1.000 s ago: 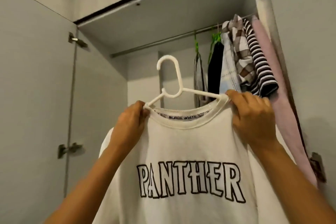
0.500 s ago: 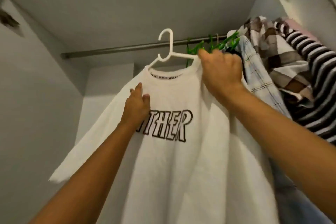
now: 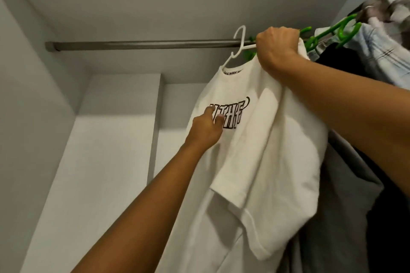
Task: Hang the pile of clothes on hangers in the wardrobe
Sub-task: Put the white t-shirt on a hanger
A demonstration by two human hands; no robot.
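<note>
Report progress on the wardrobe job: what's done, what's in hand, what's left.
Done: several garments hang on green hangers at the right end of the rod. In hand: the white T-shirt is on a white hanger, hook at the rod, seemingly over it; right hand grips the hanger, left hand touches the shirt front. Left: letting go; the pile is out of view.

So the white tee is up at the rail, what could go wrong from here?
1. The white hanger has its hook at the rail, but whether it is fully over is unclear; if the right hand lets go, it might drop.
2. The right hand bunches the shoulder of the T-shirt, so that side may slip off the hanger.
3. The green hangers crowd close beside it and could tangle with it.
</note>
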